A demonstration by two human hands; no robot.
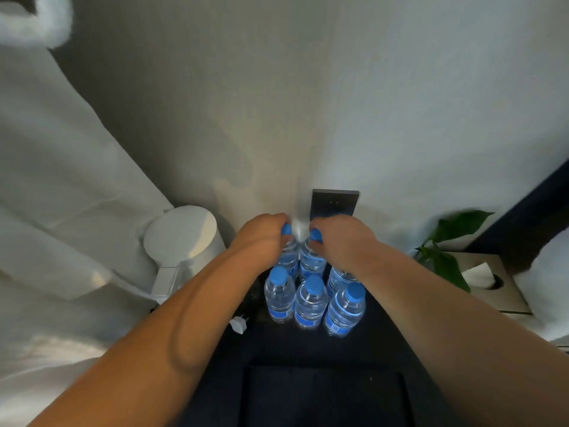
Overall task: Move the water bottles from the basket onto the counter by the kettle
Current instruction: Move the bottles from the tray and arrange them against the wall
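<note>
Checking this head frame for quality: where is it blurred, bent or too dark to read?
Head view: wide-angle bending curves the edges; the plant leaf and the white cloth at top left are smeared by blur; the dark counter shows little detail; the front bottles read clearly; the left hand and right hand, each gripping a rear bottle by its cap, look slightly soft.

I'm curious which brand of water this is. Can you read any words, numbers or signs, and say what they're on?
Nothing can be read.
On the water bottles: blue labels, print too blurred.
On the wall plate: two tiny marks, no letters.
On the kettle and tissue box: no text shows.
</note>
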